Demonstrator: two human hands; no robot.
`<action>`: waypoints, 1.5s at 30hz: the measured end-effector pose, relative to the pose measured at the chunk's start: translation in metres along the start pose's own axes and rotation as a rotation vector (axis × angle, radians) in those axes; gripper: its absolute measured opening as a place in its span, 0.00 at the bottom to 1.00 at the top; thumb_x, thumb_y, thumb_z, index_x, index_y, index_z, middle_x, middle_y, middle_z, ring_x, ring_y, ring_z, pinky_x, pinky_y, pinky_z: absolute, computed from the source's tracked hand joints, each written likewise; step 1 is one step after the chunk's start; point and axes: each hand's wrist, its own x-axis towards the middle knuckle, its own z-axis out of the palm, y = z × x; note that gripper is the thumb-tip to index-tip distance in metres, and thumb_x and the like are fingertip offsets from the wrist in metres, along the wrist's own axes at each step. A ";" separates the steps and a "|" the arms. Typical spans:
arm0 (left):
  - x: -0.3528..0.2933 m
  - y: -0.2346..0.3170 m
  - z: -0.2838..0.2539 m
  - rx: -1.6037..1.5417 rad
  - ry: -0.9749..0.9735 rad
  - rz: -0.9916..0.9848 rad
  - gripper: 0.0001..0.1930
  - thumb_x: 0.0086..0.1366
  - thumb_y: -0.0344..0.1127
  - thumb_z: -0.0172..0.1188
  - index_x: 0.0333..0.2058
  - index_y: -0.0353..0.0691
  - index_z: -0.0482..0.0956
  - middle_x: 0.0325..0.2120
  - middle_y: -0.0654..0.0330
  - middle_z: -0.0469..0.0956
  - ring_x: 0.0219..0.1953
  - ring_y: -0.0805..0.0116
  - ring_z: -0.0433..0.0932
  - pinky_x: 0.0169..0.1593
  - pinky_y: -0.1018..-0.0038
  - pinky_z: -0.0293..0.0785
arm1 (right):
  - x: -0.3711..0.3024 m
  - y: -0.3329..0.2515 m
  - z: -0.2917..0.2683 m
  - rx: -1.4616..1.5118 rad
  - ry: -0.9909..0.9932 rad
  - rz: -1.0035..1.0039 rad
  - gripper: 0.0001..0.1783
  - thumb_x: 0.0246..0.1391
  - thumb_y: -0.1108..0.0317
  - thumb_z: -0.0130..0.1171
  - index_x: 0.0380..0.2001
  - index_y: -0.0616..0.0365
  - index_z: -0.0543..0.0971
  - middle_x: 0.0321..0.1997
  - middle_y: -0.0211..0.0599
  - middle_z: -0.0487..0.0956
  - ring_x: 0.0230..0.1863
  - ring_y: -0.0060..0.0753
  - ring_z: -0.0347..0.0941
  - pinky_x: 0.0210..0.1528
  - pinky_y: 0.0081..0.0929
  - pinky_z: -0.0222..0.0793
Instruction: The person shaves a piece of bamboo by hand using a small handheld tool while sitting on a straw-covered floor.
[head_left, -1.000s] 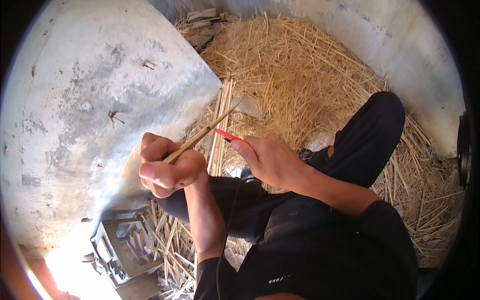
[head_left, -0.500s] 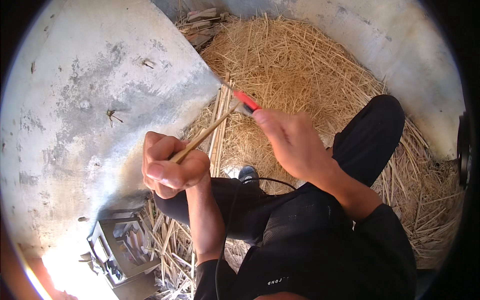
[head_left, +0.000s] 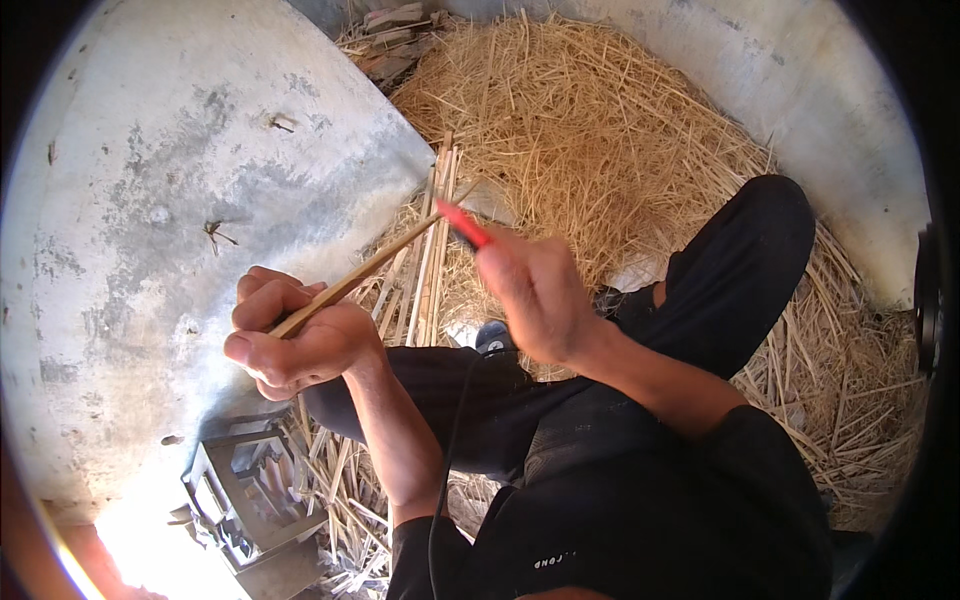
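- White-plastered, grey-stained wall (head_left: 130, 330) along the left.
- Pale, blotchy second wall (head_left: 820, 120) at the upper right.
- Dry, golden-tan heap of thin strips (head_left: 600, 120) between them.
- Glaring white light (head_left: 160, 550) at the lower left, beside an angular grey frame (head_left: 285, 541).

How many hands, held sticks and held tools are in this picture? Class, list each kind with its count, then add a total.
Hands: 2 (left hand, right hand)
Tapered stick: 1
Red-and-black knife: 1
Total: 4
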 end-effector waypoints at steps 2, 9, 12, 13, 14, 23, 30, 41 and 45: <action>0.000 0.003 0.003 0.003 0.037 -0.025 0.24 0.67 0.40 0.30 0.09 0.43 0.53 0.04 0.63 0.54 0.08 0.75 0.52 0.15 0.79 0.47 | -0.012 0.038 0.023 -0.124 -0.085 -0.006 0.27 0.64 0.53 0.37 0.25 0.65 0.74 0.09 0.45 0.66 0.11 0.44 0.64 0.18 0.40 0.61; 0.003 -0.003 -0.007 0.023 0.074 -0.068 0.24 0.66 0.41 0.31 0.10 0.42 0.52 0.04 0.64 0.52 0.08 0.75 0.51 0.13 0.80 0.48 | 0.010 0.051 0.017 -0.124 -0.054 0.215 0.25 0.62 0.54 0.42 0.23 0.67 0.73 0.13 0.51 0.66 0.12 0.41 0.63 0.21 0.41 0.58; 0.001 -0.001 -0.002 0.039 0.074 -0.069 0.24 0.67 0.42 0.31 0.10 0.42 0.53 0.04 0.64 0.52 0.08 0.76 0.51 0.13 0.80 0.48 | 0.007 0.033 0.021 -0.011 0.033 0.017 0.23 0.62 0.55 0.42 0.26 0.66 0.73 0.11 0.49 0.65 0.11 0.39 0.61 0.19 0.40 0.55; 0.002 -0.001 0.001 0.044 0.071 -0.064 0.24 0.67 0.42 0.32 0.10 0.43 0.53 0.04 0.65 0.52 0.08 0.76 0.51 0.13 0.80 0.48 | 0.002 0.054 0.034 -0.086 0.008 0.056 0.24 0.62 0.54 0.42 0.24 0.66 0.73 0.10 0.49 0.65 0.11 0.40 0.61 0.19 0.40 0.55; 0.002 -0.001 0.003 0.052 0.067 -0.058 0.24 0.67 0.42 0.32 0.10 0.43 0.53 0.04 0.65 0.52 0.08 0.76 0.51 0.13 0.80 0.49 | -0.003 0.076 0.047 -0.159 -0.018 0.098 0.25 0.62 0.54 0.42 0.22 0.66 0.72 0.10 0.49 0.65 0.11 0.40 0.60 0.19 0.40 0.55; 0.002 -0.005 -0.002 0.087 0.122 -0.003 0.26 0.66 0.43 0.38 0.07 0.47 0.56 0.03 0.69 0.52 0.08 0.78 0.51 0.15 0.81 0.49 | 0.024 0.048 0.030 0.028 0.135 0.024 0.23 0.62 0.57 0.42 0.20 0.64 0.69 0.11 0.41 0.64 0.12 0.33 0.59 0.17 0.34 0.55; 0.016 0.013 -0.003 0.209 0.179 -0.001 0.28 0.68 0.46 0.34 0.07 0.46 0.53 0.03 0.70 0.50 0.06 0.79 0.51 0.09 0.82 0.48 | 0.003 0.067 0.027 -0.242 -0.177 0.229 0.23 0.62 0.56 0.44 0.20 0.63 0.71 0.08 0.44 0.63 0.09 0.42 0.58 0.17 0.36 0.55; 0.024 0.030 0.018 0.184 0.214 -0.117 0.27 0.66 0.47 0.34 0.08 0.48 0.51 0.05 0.69 0.45 0.08 0.79 0.43 0.14 0.81 0.42 | 0.000 0.060 0.023 -0.227 -0.069 0.176 0.18 0.61 0.60 0.45 0.24 0.64 0.71 0.11 0.46 0.66 0.13 0.46 0.66 0.17 0.35 0.56; 0.022 0.025 0.010 0.203 0.180 -0.092 0.27 0.66 0.49 0.34 0.08 0.47 0.52 0.06 0.68 0.46 0.09 0.78 0.44 0.14 0.81 0.42 | 0.007 0.025 0.006 -0.069 -0.048 0.182 0.21 0.62 0.58 0.42 0.23 0.64 0.72 0.11 0.48 0.67 0.13 0.49 0.65 0.19 0.39 0.58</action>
